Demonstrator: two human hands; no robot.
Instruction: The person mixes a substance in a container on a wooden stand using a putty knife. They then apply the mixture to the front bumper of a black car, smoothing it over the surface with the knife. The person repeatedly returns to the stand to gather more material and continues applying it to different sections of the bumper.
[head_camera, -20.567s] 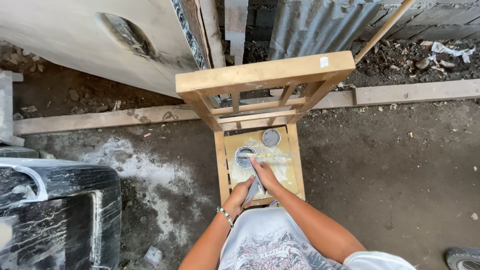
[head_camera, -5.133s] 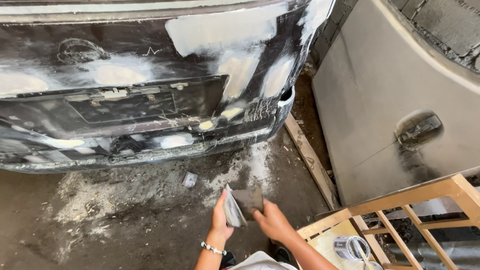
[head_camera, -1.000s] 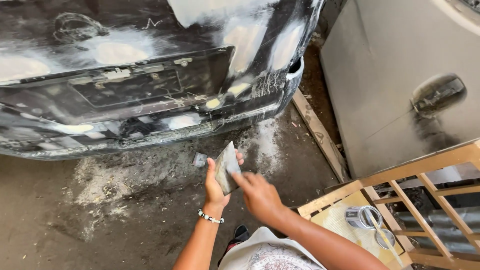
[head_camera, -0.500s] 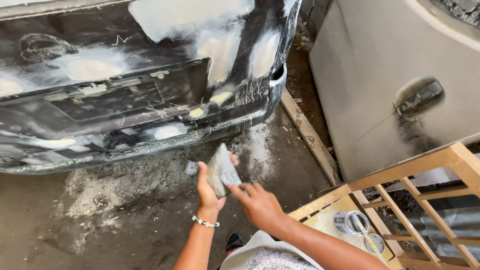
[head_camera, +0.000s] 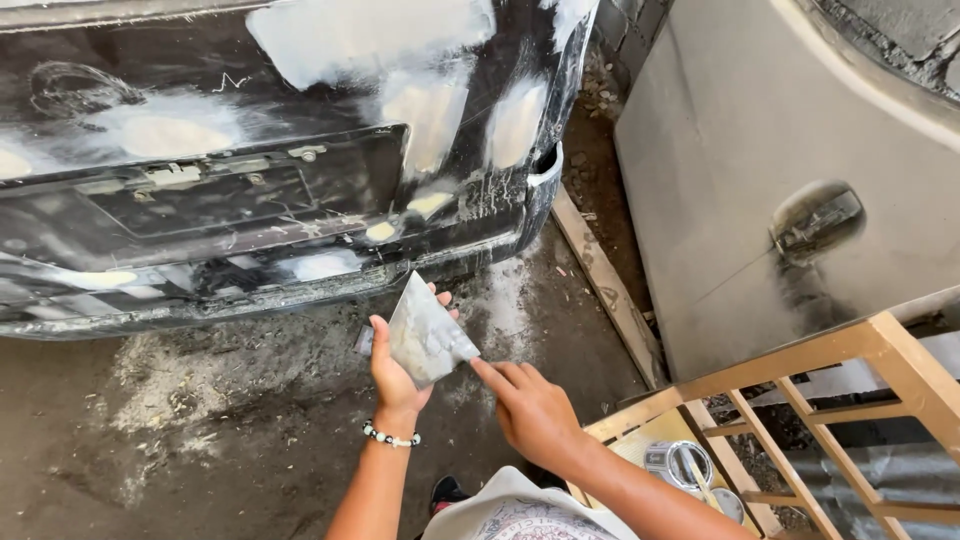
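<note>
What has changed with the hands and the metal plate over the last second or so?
Little: the left hand still holds the flat metal plate upright, and the right hand has brought a fingertip against its lower right corner. The black car bumper with pale filler patches, the wooden stool and the tin stay as before.

Left hand (head_camera: 398, 372) holds a putty-smeared scraper (head_camera: 428, 334); right hand (head_camera: 530, 410) touches it.
</note>
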